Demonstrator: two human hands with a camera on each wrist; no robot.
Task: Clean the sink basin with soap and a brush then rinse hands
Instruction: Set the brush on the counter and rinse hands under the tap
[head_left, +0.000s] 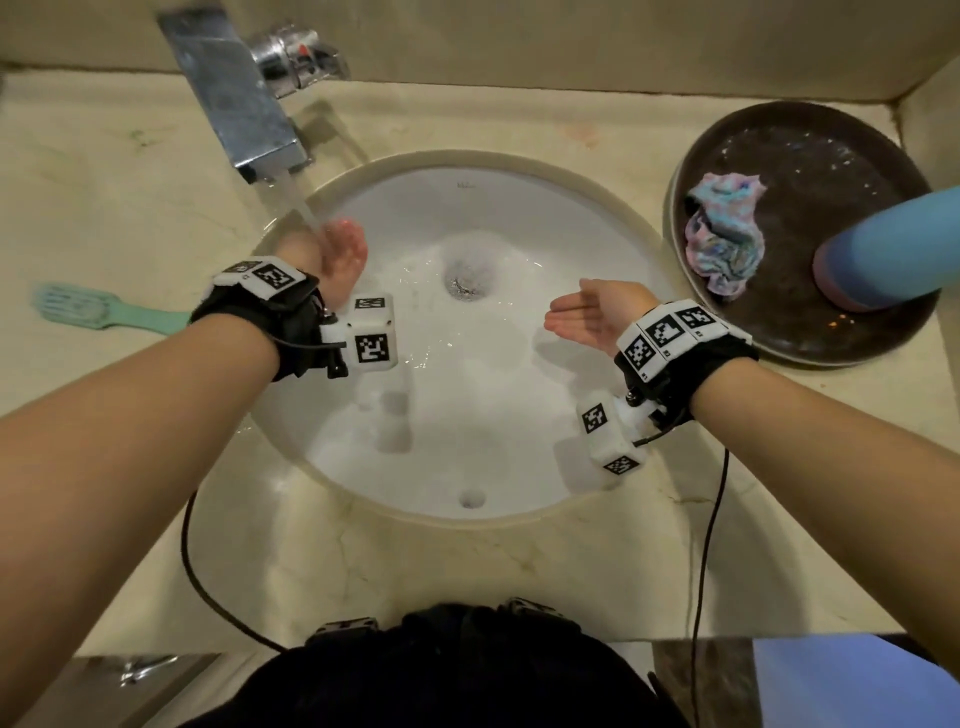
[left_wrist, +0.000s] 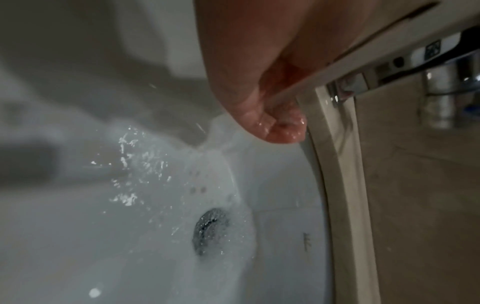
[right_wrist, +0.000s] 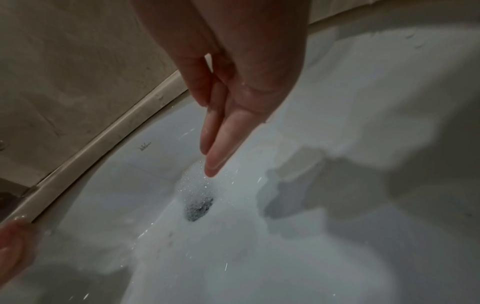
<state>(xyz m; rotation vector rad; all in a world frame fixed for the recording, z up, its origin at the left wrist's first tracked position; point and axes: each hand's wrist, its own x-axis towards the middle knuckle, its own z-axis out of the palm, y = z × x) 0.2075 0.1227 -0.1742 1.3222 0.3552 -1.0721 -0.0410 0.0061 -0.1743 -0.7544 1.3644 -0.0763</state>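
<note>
**Hands over the running sink basin**

Beige marble counter (head_left: 493, 566) surrounds a round white sink basin (head_left: 519, 218), its floor covered with foamy water around the drain (head_left: 465, 283). From the chrome faucet (head_left: 244, 98) at the far left edge of the counter a water stream (head_left: 306, 208) falls onto the left hand (head_left: 340, 260), held at the basin's far left rim; the hand is cupped palm up, its wet fingertips (left_wrist: 280, 131) curled inward, holding nothing. The right hand (head_left: 587, 317) hovers over the basin's right side, palm up, its fingers (right_wrist: 221, 148) straight and close together, holding nothing, well apart from the stream. A teal brush (head_left: 98, 312) lies on the counter left of the basin, just beyond the left wrist, touched by neither hand. At the far right corner a dark round tray (head_left: 737, 150) holds a crumpled multicoloured cloth (head_left: 724, 239) and a blue bottle (head_left: 893, 249), cut off by the frame edge. Both wrist views are blurred.
</note>
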